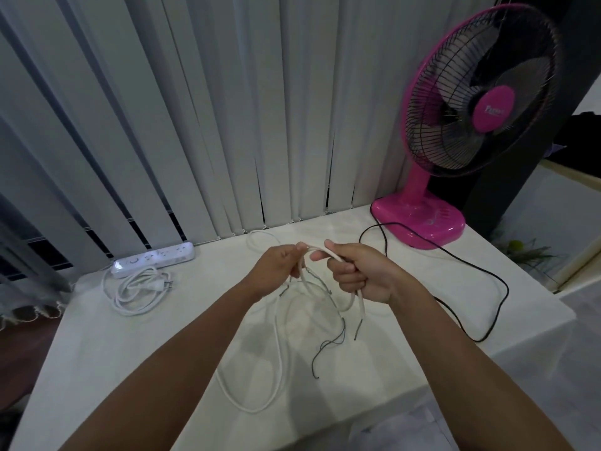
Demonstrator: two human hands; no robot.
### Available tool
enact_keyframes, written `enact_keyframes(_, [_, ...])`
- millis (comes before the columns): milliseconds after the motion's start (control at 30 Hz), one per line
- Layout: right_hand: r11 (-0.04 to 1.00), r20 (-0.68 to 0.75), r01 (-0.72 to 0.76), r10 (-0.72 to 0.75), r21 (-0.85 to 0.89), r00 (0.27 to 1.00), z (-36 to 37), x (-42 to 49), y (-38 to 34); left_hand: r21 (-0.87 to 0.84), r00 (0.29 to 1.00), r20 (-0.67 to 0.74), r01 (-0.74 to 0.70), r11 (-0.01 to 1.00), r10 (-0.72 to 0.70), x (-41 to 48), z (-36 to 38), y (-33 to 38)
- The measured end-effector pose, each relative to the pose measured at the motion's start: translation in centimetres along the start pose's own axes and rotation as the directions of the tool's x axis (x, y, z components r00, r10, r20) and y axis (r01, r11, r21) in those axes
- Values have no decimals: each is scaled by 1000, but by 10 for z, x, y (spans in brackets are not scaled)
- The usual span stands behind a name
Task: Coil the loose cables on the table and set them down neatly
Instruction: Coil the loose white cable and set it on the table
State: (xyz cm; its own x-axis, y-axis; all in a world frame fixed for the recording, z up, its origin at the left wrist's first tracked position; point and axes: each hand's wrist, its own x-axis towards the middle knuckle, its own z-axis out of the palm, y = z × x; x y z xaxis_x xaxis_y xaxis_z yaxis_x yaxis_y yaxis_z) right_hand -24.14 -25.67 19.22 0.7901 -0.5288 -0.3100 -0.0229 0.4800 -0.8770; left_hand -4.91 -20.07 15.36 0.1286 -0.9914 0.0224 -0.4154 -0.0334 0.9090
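Observation:
A loose white cable hangs in loops between my hands and trails across the white table, with thin dark bare wires sticking out of its ends. My left hand pinches the cable at the top of a loop. My right hand grips the same cable in a fist, and a short end hangs below it. Both hands are held above the middle of the table, close together.
A white power strip with its coiled cord lies at the back left. A pink fan stands at the back right, its black cord snaking over the table's right side. Vertical blinds hang behind.

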Motion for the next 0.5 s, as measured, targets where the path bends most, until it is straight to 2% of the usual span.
enact_keyframes(133, [949, 140, 46, -94, 311, 986, 9, 15, -4, -76, 989, -77, 119, 990, -125, 0, -5, -26])
enact_keyframes(233, [867, 207, 100, -226, 488, 952, 15, 27, -21, -144, 983, -45, 167, 975, -175, 2, -8, -40])
enact_keyframes(333, [783, 172, 193, -356, 591, 918, 19, 39, -46, -150, 974, 6, 224, 963, -226, 7, -6, -49])
enact_keyframes(500, [697, 44, 377, -505, 610, 862, 8, 56, -87, 88, 967, 117, 216, 972, -225, 16, 5, -81])
